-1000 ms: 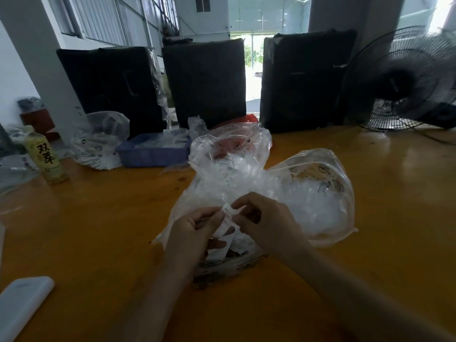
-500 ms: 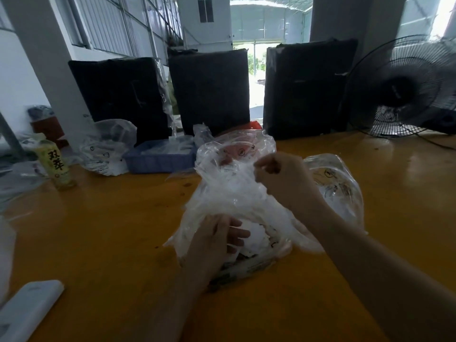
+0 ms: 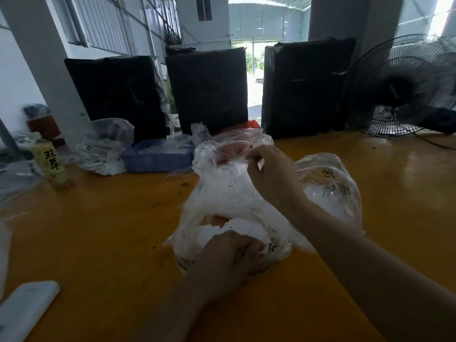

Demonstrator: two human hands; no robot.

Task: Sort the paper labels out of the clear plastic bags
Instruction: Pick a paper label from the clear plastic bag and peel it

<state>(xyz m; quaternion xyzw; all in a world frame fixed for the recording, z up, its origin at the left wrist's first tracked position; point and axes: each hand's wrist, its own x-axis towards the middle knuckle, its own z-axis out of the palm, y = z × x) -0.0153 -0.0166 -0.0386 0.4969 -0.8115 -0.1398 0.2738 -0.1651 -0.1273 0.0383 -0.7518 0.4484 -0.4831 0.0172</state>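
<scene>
The orange table (image 3: 98,230) is carrying everything within easy reach, with the blue tray (image 3: 158,156) sitting at the back, probably as a place for sorted pieces. In the middle, the heap of clear plastic bags (image 3: 222,191) is being lifted so its contents can drop free. The right hand (image 3: 271,176) is pinching the upper film with curled fingers and raising it. The left hand (image 3: 229,255) is curling round the paper labels (image 3: 241,228) at the heap's near edge, apparently pinning them down while the plastic is coming away

bottle (image 3: 50,161) label reads 双莽
</scene>
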